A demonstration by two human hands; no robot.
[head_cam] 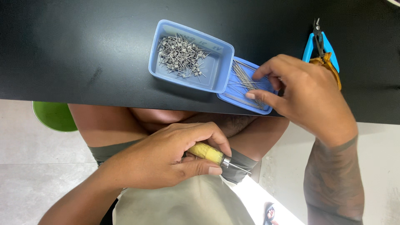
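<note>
My left hand (162, 156) sits over my lap, shut on a small tool with a yellow handle (206, 152) and a thin metal shaft poking out to the right. My right hand (306, 96) reaches over the near edge of the black table into a shallow blue tray (246, 104), thumb and fingers pinching at the thin straight wires (243, 79) lying in it. Beside it on the left stands a deeper blue box (223, 68) holding a pile of small bent metal wire pieces (181, 56).
Blue-handled pliers (320, 46) lie on the black table (83, 50) behind my right hand. A green round object (54, 116) shows below the table edge at left. Light grey floor tiles surround my legs.
</note>
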